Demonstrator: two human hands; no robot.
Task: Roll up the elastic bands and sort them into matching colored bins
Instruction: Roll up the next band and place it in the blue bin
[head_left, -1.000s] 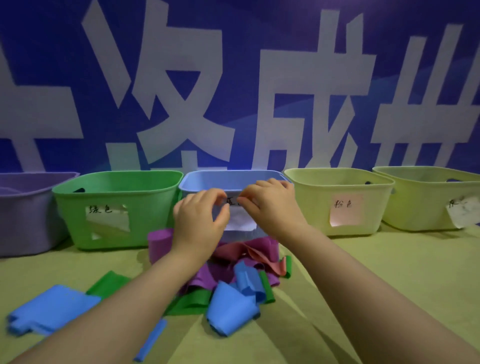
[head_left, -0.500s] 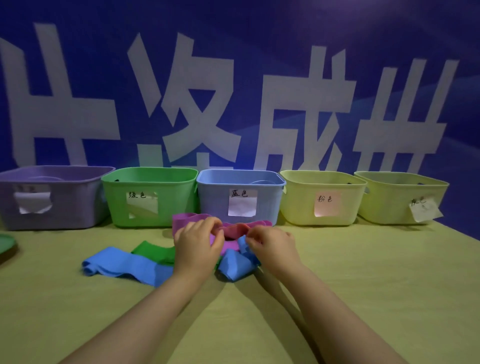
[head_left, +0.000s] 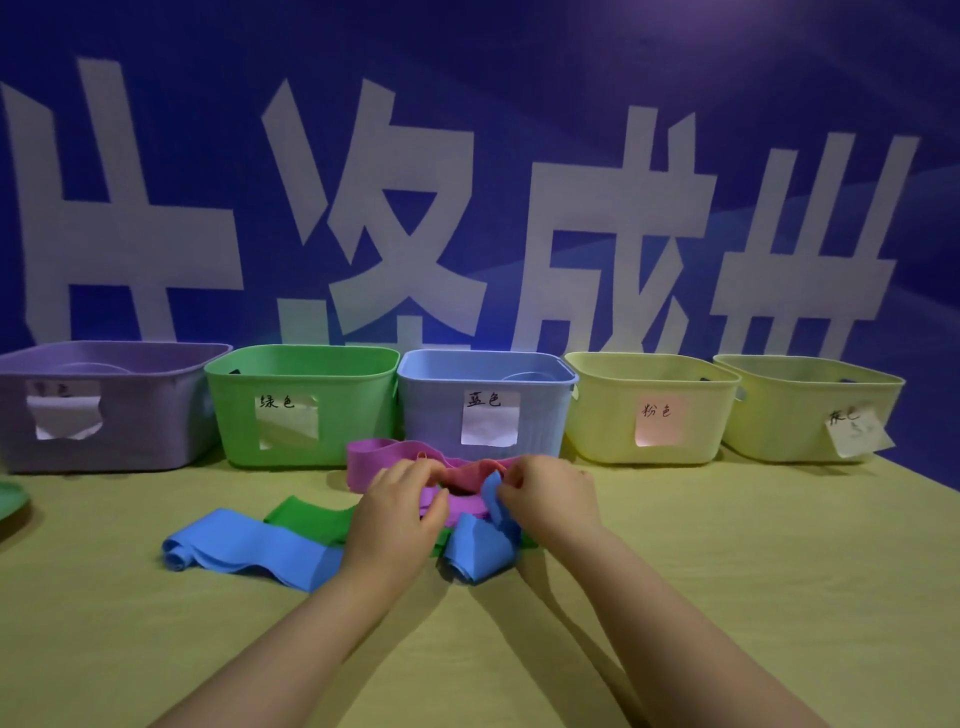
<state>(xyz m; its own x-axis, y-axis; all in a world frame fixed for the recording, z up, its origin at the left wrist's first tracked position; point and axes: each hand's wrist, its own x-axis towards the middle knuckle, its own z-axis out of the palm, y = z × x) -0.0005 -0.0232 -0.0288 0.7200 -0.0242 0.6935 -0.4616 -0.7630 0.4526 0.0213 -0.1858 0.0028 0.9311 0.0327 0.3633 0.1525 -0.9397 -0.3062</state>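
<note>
A tangle of elastic bands lies on the yellow-green table in front of the bins. My left hand (head_left: 400, 514) is curled over the pile, its fingertips pinching the pink band (head_left: 467, 477). To its right, my right hand (head_left: 553, 501) pinches the raised end of a blue band (head_left: 480, 551). A purple band (head_left: 371, 457) loops behind the hands. A long blue band (head_left: 249, 545), rolled at its left end, and a green band (head_left: 306, 519) lie to the left. The purple bin (head_left: 104, 358), green bin (head_left: 301, 358) and blue bin (head_left: 483, 364) stand behind.
Two pale yellow bins stand at the right, one with a pink label (head_left: 649, 369), one with a loose white label (head_left: 810, 374). A green plate edge (head_left: 10, 501) shows at far left. A blue banner wall rises behind the bins.
My hands came down from the blue bin's label to the band pile, and the view drew back. My right hand has since lifted an end of the blue band.
</note>
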